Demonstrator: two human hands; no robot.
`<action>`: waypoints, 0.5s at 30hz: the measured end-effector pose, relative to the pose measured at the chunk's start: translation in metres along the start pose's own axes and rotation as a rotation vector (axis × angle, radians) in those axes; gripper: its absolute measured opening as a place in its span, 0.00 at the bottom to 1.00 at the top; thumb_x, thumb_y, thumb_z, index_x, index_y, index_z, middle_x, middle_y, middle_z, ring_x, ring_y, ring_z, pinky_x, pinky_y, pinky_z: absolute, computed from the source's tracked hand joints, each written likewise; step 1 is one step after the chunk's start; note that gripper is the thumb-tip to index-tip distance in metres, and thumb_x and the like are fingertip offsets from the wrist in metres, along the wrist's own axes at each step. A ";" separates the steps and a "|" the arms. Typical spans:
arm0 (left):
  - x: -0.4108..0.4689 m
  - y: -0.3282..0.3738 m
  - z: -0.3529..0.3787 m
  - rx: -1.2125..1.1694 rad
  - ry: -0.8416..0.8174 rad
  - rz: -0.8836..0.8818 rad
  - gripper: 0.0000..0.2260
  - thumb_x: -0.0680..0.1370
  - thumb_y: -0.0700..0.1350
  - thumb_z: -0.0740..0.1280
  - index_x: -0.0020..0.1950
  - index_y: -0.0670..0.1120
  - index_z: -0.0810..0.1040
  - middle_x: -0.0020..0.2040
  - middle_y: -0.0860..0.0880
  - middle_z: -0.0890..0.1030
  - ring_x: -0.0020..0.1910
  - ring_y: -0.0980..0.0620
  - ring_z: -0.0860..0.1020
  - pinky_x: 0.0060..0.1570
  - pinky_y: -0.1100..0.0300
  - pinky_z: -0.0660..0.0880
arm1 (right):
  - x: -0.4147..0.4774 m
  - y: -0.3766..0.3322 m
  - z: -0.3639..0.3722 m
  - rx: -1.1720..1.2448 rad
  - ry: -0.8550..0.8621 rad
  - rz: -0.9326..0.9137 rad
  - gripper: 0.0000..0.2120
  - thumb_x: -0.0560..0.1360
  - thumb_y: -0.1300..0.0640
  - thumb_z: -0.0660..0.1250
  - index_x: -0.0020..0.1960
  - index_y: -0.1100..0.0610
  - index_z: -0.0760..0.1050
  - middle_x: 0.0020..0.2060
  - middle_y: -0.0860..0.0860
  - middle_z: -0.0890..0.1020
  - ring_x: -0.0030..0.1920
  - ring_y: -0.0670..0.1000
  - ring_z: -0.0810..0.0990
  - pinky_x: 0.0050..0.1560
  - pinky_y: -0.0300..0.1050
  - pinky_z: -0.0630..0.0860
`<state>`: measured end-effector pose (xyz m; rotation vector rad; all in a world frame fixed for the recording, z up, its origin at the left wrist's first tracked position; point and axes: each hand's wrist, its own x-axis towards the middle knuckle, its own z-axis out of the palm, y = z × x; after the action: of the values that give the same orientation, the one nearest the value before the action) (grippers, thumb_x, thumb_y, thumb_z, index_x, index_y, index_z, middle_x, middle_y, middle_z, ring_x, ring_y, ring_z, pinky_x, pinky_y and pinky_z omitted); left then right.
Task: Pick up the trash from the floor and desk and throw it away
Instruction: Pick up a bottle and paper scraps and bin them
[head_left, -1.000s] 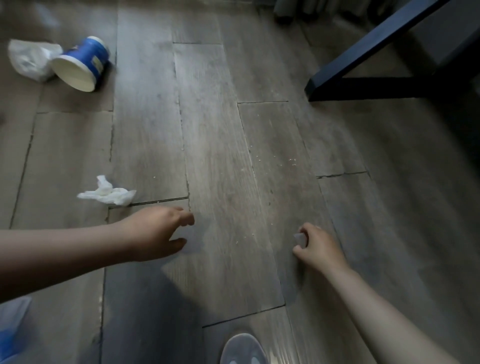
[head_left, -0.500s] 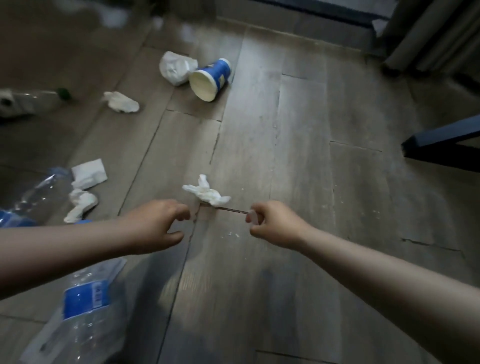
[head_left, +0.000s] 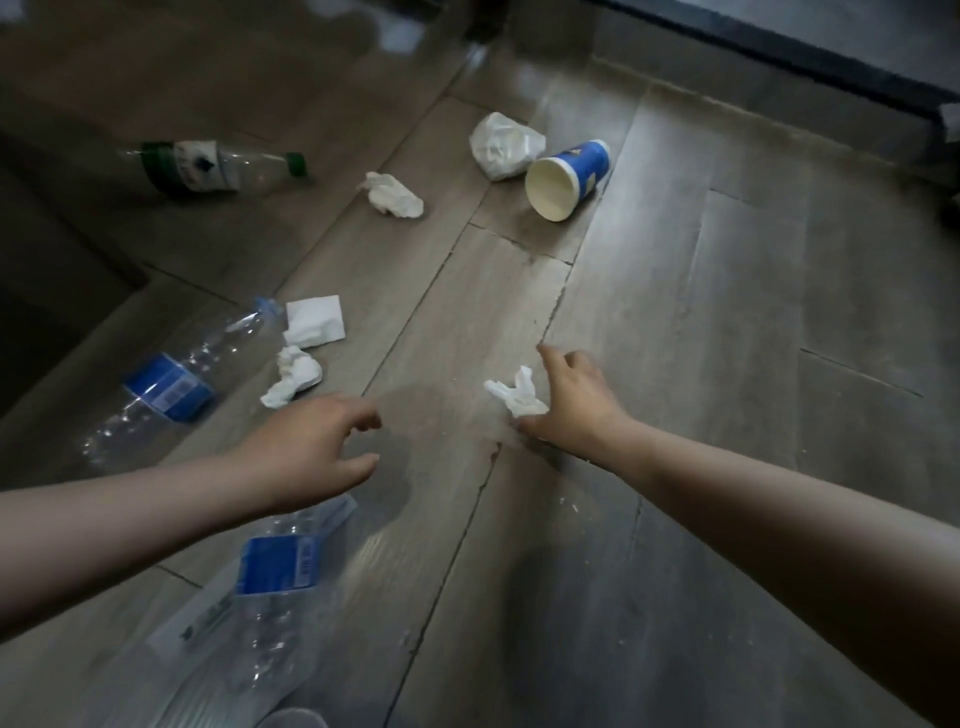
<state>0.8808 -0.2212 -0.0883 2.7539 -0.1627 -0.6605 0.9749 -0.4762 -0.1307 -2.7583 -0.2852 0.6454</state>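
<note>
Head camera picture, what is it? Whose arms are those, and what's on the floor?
No machine here: a person wears a camera on the head, so you see their arms from above. On the grey wooden floor lies rubbish: a blue-and-white paper cup on its side, a crumpled white plastic bag beside it, a clear plastic bottle with a green cap, two squashed clear bottles with blue labels, and white paper tissues. The left hand is open and holds nothing. The right hand reaches round one crumpled white tissue; whether it grips yet, I cannot tell.

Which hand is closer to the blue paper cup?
Right. The right hand sits straight below the cup in the picture; the left hand is farther off, below and to its left.
</note>
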 end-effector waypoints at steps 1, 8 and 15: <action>-0.006 -0.006 0.000 -0.020 0.017 -0.028 0.18 0.76 0.55 0.66 0.64 0.52 0.72 0.61 0.54 0.76 0.57 0.57 0.74 0.50 0.64 0.71 | 0.002 -0.001 0.005 0.014 -0.033 0.001 0.46 0.69 0.45 0.74 0.77 0.52 0.51 0.68 0.59 0.65 0.67 0.61 0.66 0.64 0.52 0.68; -0.051 -0.031 0.019 -0.119 -0.008 -0.313 0.46 0.63 0.70 0.69 0.74 0.52 0.58 0.72 0.49 0.63 0.67 0.48 0.68 0.63 0.52 0.71 | -0.003 -0.016 0.046 -0.125 -0.067 -0.106 0.36 0.73 0.53 0.68 0.76 0.52 0.54 0.67 0.62 0.65 0.63 0.63 0.68 0.61 0.50 0.67; -0.059 -0.043 0.047 -0.214 -0.086 -0.542 0.60 0.59 0.69 0.74 0.77 0.47 0.44 0.74 0.43 0.59 0.70 0.44 0.66 0.64 0.52 0.69 | -0.010 -0.034 0.060 -0.047 -0.081 -0.216 0.25 0.75 0.59 0.65 0.70 0.55 0.64 0.64 0.58 0.66 0.57 0.58 0.72 0.54 0.47 0.71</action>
<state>0.8082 -0.1821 -0.1164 2.5613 0.6207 -0.8675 0.9339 -0.4327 -0.1670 -2.6973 -0.6132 0.7013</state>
